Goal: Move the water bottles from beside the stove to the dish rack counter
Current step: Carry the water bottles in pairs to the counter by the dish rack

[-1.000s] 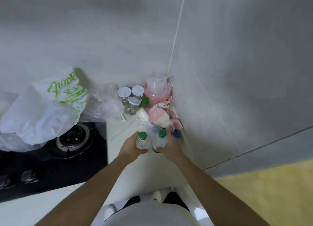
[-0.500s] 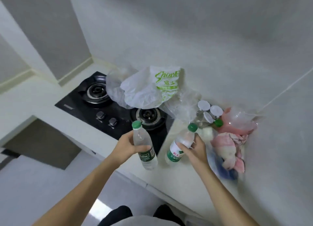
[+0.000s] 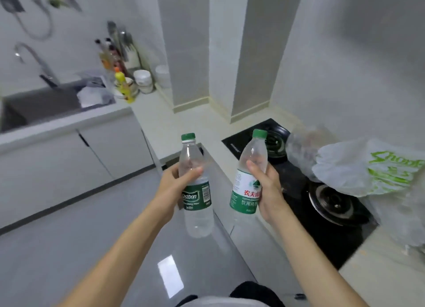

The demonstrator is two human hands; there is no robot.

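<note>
- While each hand, left hand [image 3: 170,189] and right hand [image 3: 268,191], clasps a bottle, left bottle [image 3: 195,191] and right bottle [image 3: 249,175], carry both upright.
- Aim far left, for the counter [image 3: 147,104] beside the sink [image 3: 46,104].

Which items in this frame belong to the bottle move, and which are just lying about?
In the job:
Cestbon bottle in left hand
red-lettered bottle in right hand

Lying about:
plastic bag
stove
yellow bottle
white bowls
sink

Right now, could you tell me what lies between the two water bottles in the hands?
Nothing. In the head view, only open air separates the left bottle from the right bottle, with counter edge behind.
</note>
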